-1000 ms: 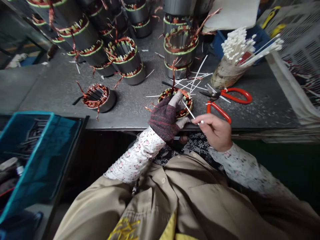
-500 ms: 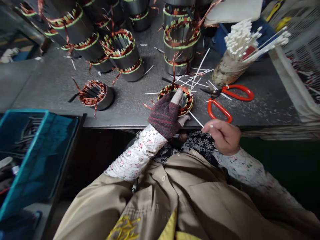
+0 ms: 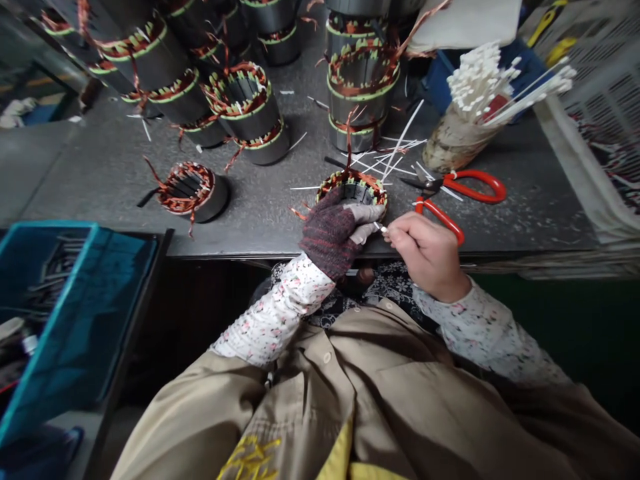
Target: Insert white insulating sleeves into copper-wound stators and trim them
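Gloved L hand (image 3: 330, 233): grip closed on wire-wound core (image 3: 367, 181); R hand (image 3: 427, 257) pinching wht tie (image 3: 381, 228) nr core.

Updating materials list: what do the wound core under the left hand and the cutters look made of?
Wound core: windings probably copper wire, by orange-red colour, finish unclear; body mostly hidden. Cutters: blades likely steel, dark and dull; grips probably plastic, smooth, evenly red.

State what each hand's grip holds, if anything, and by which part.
The right grip pinches a white strip; which part cannot be told. The left grip rests on the copper-wound ring; whether it holds it is unclear.
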Action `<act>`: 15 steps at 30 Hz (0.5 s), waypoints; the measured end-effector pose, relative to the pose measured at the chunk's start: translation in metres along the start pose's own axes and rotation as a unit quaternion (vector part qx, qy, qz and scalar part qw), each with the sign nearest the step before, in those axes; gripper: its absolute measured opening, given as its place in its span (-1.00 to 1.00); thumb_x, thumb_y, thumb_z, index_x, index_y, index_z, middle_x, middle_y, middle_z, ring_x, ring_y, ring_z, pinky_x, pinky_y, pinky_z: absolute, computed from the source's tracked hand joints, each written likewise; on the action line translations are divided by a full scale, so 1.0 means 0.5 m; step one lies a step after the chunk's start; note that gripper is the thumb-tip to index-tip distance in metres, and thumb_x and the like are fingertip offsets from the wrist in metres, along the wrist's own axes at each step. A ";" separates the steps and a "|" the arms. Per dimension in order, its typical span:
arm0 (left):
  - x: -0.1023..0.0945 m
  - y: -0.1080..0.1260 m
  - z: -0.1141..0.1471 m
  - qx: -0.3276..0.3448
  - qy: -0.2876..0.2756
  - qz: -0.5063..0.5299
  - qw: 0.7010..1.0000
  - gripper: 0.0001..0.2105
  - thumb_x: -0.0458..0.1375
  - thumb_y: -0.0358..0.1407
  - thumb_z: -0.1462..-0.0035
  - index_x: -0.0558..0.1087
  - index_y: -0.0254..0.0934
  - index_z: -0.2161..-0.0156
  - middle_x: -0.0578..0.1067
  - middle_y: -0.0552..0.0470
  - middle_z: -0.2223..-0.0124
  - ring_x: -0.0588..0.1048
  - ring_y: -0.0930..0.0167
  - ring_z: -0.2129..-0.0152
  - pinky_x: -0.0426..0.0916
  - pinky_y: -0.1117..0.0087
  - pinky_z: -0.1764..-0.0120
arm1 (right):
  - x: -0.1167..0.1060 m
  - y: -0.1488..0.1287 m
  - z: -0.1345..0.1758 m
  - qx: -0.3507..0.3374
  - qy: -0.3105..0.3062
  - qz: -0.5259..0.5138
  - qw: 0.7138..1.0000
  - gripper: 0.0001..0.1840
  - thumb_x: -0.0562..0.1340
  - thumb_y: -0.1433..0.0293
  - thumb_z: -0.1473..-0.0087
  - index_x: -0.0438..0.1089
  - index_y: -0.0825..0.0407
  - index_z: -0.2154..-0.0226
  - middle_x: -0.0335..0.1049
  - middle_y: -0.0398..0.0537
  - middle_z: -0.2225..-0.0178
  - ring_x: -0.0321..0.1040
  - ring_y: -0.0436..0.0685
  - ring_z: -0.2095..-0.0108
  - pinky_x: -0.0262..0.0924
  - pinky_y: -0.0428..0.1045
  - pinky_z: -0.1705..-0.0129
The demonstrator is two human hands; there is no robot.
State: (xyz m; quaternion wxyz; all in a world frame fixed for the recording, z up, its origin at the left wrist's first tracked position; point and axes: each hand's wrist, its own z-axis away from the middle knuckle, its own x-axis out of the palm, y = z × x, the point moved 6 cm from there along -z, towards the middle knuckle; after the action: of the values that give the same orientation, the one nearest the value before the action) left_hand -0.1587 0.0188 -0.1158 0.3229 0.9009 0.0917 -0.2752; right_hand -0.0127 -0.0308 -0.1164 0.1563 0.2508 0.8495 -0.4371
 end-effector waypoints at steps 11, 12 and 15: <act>0.004 0.003 0.000 0.062 -0.062 -0.053 0.995 -0.80 0.08 -0.25 -0.35 0.52 -0.16 0.03 0.65 0.08 0.08 0.61 0.42 0.10 0.44 0.20 -0.12 | 0.018 0.006 -0.027 0.035 -0.048 0.065 0.996 -0.71 0.24 0.32 -0.12 0.26 -0.01 0.58 0.24 -0.18 0.56 0.13 -0.03 0.58 -0.01 -0.03 0.54; 0.004 0.006 -0.001 0.064 -0.059 -0.065 0.994 -0.80 0.07 -0.26 -0.35 0.52 -0.16 0.03 0.65 0.08 0.07 0.61 0.41 0.10 0.44 0.19 -0.13 | 0.013 -0.010 -0.029 0.022 -0.065 0.066 0.995 -0.68 0.21 0.32 -0.16 0.24 -0.01 0.60 0.21 -0.18 0.59 0.14 -0.02 0.58 0.00 -0.02 0.53; 0.003 0.018 0.000 0.066 -0.041 -0.095 0.992 -0.81 0.07 -0.29 -0.35 0.51 -0.18 0.05 0.64 0.06 0.10 0.60 0.41 0.11 0.46 0.20 -0.11 | -0.017 -0.058 -0.034 -0.013 -0.079 0.004 0.997 -0.65 0.14 0.38 -0.23 0.24 -0.03 0.59 0.22 -0.17 0.59 0.18 0.00 0.56 0.08 -0.01 0.50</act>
State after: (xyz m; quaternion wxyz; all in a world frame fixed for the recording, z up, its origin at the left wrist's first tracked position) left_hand -0.1545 0.0120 -0.1117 0.2383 0.8957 0.1447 -0.3463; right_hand -0.0231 -0.0337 -0.0835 0.2276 0.2168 0.8394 -0.4434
